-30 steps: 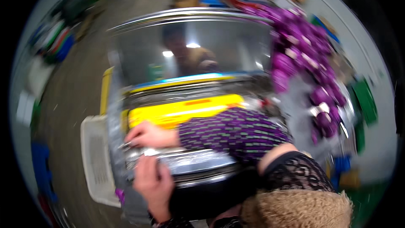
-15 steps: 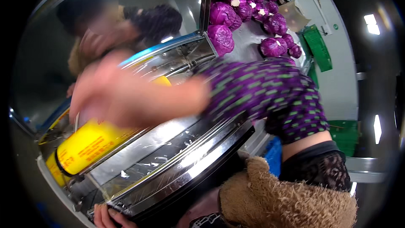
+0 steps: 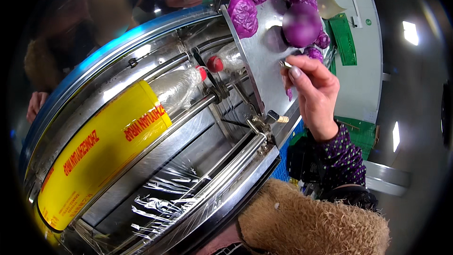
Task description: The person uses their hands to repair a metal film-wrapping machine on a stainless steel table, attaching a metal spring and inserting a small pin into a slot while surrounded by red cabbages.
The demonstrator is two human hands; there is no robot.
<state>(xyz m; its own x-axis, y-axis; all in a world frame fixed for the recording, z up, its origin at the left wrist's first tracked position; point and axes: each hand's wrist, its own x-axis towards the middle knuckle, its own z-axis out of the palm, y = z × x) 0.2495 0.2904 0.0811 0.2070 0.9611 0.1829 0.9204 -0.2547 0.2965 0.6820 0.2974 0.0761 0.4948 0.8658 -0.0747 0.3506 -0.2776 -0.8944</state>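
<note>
My right hand [image 3: 315,95] is raised over the steel worktop [image 3: 264,54], right of the wrapping machine. Thumb and fingertips pinch a small shiny metal piece [image 3: 285,64]; its exact kind is too small to tell. A thin purple leaf scrap [image 3: 289,94] shows beneath the fingers. Just beyond them is a blurred red cabbage [image 3: 302,25], seemingly in motion above the worktop. My left hand is out of sight, apart from what may be its reflection in the shiny panel.
A yellow film roll [image 3: 101,153] lies in the machine, with a clear red-capped bottle [image 3: 177,87] at its end. Crinkled film [image 3: 163,203] covers the front. Several red cabbages [image 3: 243,16] are piled behind. A green crate [image 3: 343,40] stands right, and a metal lever [image 3: 273,116] juts nearby.
My right hand has swung from over the yellow roll to the right, above the worktop. My left hand has left the lower left of the view. One cabbage now appears blurred.
</note>
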